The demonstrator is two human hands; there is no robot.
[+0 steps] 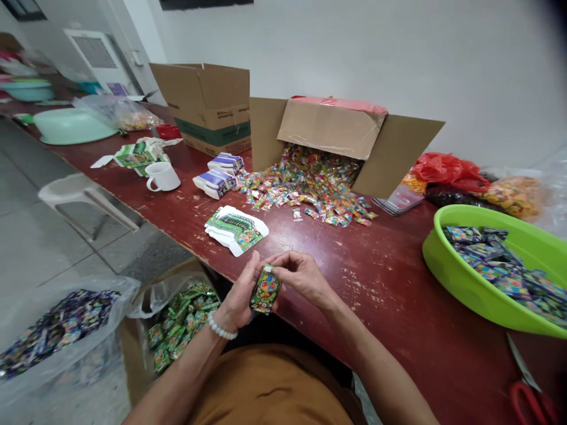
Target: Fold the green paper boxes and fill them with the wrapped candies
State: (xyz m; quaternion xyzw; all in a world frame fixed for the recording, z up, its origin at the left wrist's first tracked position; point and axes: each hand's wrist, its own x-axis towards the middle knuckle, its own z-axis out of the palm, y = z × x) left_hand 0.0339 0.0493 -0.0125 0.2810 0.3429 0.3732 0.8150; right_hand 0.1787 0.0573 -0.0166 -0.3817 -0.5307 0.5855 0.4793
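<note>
A small green printed box (266,290) is held upright in front of me at the table's edge. My left hand (241,298) wraps round its side, with a pale bead bracelet at the wrist. At the top end of the box, the fingers of my right hand (299,273) are bent and pinch its flap. Just beyond my hands lies a fanned stack of flat green cartons (237,229). Farther off, wrapped candies (310,189) spill from a cardboard box (332,127) lying on its side.
A green basin (436,236) of dark packets stands right, near red-handled scissors (527,383). Purple-white carton stacks (216,183), a white mug (162,176) and an upright cardboard box (217,112) are on the red table (376,265). Below left are bags of dark packets (66,330) and green packets (183,321).
</note>
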